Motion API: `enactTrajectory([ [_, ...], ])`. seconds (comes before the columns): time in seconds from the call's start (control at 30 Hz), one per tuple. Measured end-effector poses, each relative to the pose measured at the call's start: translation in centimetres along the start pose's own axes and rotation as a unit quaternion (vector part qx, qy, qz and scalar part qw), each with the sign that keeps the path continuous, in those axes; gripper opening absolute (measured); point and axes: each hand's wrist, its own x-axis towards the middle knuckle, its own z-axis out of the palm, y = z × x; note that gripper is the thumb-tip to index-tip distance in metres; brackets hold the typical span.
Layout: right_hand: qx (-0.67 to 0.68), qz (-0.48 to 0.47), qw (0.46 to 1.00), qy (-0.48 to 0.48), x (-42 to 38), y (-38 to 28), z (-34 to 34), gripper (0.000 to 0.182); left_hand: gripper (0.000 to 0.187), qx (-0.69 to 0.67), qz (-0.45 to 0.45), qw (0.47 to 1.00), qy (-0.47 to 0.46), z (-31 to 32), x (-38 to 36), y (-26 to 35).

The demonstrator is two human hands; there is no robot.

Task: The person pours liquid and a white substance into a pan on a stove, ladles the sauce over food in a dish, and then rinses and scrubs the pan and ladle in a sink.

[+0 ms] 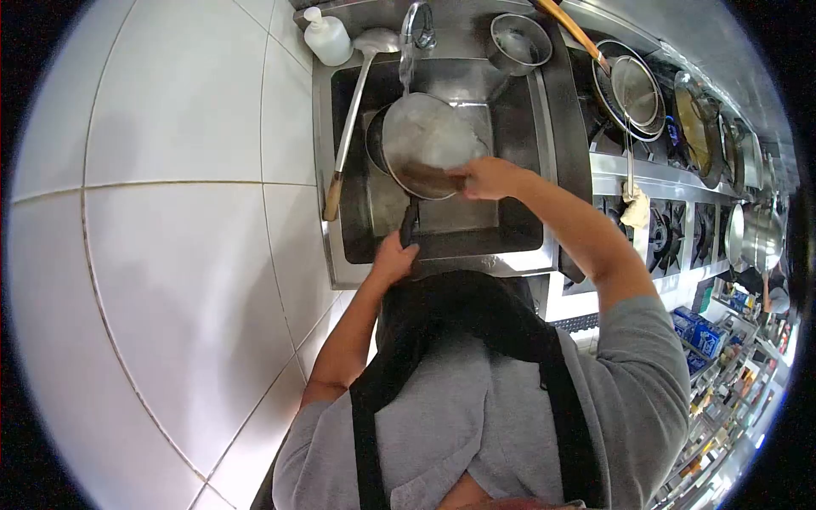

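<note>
My left hand is closed round the black handle of a round pan. The pan is over the sink basin, with whitish, cloudy water in it. From the tap, water runs down at the pan's far edge. My right hand is closed on a brown tool at the pan's near right side. The brown tool reaches into the pan; its exact shape is blurred. Another dark round vessel shows partly behind the pan's left edge.
A long ladle lies across the sink's left rim. A soap bottle stands at the back left, a metal bowl at the back right. Strainers and pans rest on the stove to the right. White tiles border the left.
</note>
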Motion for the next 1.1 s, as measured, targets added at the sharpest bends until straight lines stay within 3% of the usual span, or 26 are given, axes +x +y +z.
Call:
enactTrajectory([
  [0.03,-0.005,-0.052,0.998,-0.035,-0.6,0.5,-0.2,0.064,0.026,0.001,0.0,1.0,-0.001,-0.9,-0.1,-0.3],
  [0.07,-0.051,0.004,0.995,-0.09,-2.1,-0.4,-2.7,0.067,0.026,-0.07,-0.064,0.995,-0.034,-3.1,-0.7,1.9],
  [0.13,-0.059,-0.026,0.993,-0.097,-1.4,2.9,-1.6,0.066,0.029,-0.138,-0.161,0.972,-0.1,-4.2,-1.5,2.1],
  [0.2,-0.074,-0.051,0.991,-0.096,-0.4,3.6,-0.5,0.065,0.031,-0.124,-0.155,0.973,-0.117,-3.2,-1.3,2.5],
  [0.27,0.15,-0.037,0.987,0.034,0.7,1.3,2.2,0.06,0.033,-0.11,-0.148,0.972,-0.144,-2.2,-1.0,2.3],
  [0.3,0.231,0.043,0.97,0.055,2.3,1.4,3.6,0.057,0.035,-0.005,-0.091,0.99,-0.111,-1.8,-1.1,1.7],
  [0.33,0.209,0.069,0.974,0.044,2.8,0.5,4.3,0.058,0.038,0.099,-0.034,0.992,-0.076,-1.5,-1.4,1.2],
  [0.4,0.177,0.089,0.979,0.036,2.6,0.3,4.2,0.059,0.042,0.057,-0.084,0.988,-0.114,-3.1,-0.4,2.1],
  [0.47,0.168,-0.114,0.979,0.026,0.0,0.1,5.5,0.061,0.05,-0.028,-0.184,0.965,-0.186,-5.1,-0.2,2.7],
  [0.5,0.168,-0.117,0.979,0.024,0.2,0.1,5.1,0.061,0.05,-0.029,-0.186,0.965,-0.184,-4.6,-0.5,2.0],
  [0.57,0.181,-0.061,0.981,0.041,0.5,0.4,4.5,0.059,0.05,-0.012,-0.11,0.982,-0.155,-3.0,-1.5,1.2],
  [0.6,0.259,0.059,0.959,0.097,1.9,-0.6,5.1,0.062,0.05,-0.01,-0.106,0.982,-0.157,-2.4,-1.1,1.3],
  [0.7,0.251,-0.005,0.967,0.051,0.5,-1.0,4.1,0.062,0.047,0.082,-0.1,0.981,-0.143,-2.5,-0.1,2.1],
  [0.77,0.241,-0.044,0.969,0.012,-0.1,0.4,4.8,0.06,0.047,-0.014,-0.114,0.984,-0.138,-3.9,-0.6,2.3],
  [0.83,0.253,-0.008,0.966,0.06,1.2,0.4,5.9,0.061,0.045,0.029,-0.109,0.984,-0.141,-2.5,-1.7,2.6],
  [0.87,0.286,0.046,0.942,0.169,3.0,0.6,7.4,0.061,0.044,0.074,-0.091,0.984,-0.137,-2.2,-1.1,2.8],
  [0.9,0.287,0.046,0.942,0.171,2.9,0.8,7.4,0.061,0.044,0.076,-0.09,0.984,-0.137,-2.2,-0.9,3.3],
  [1.0,0.263,-0.03,0.964,-0.008,1.8,1.7,8.0,0.063,0.042,0.111,-0.119,0.984,-0.078,-2.6,-1.5,3.5],
  [1.03,0.266,-0.03,0.964,-0.005,1.4,2.2,7.9,0.063,0.043,0.108,-0.118,0.984,-0.077,-3.4,-1.9,3.1],
  [1.1,0.074,0.084,0.992,-0.058,0.6,3.5,7.1,0.064,0.044,0.105,-0.108,0.986,-0.075,-3.4,-2.5,2.8],
])
